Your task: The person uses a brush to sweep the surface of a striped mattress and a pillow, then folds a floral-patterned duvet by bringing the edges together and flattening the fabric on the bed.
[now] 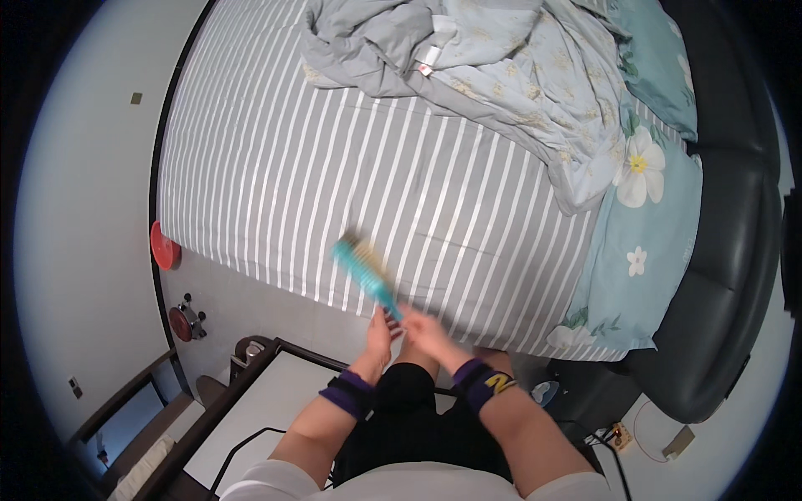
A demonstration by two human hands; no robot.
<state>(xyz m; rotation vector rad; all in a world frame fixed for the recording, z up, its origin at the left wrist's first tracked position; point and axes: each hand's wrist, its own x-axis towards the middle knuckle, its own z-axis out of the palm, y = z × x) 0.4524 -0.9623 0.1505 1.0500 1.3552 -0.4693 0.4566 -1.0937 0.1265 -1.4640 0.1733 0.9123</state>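
Note:
My right hand (425,334) is closed round the handle of a teal bed brush (361,269) with pale bristles. The brush slants up and left over the near part of a grey and white striped sheet (276,167), blurred by motion. Whether its bristles touch the cloth I cannot tell. Close beside the handle's lower end is my left hand (380,336), its fingers apart and loosely curved. Both wrists wear purple bands.
A crumpled grey floral quilt (510,75) lies at the far side. Teal flowered pillows (639,242) lean by the black headboard (735,209) on the right. On the floor at left are a red basin (164,247) and a round scale-like object (185,322). A dark-framed table (259,409) stands near left.

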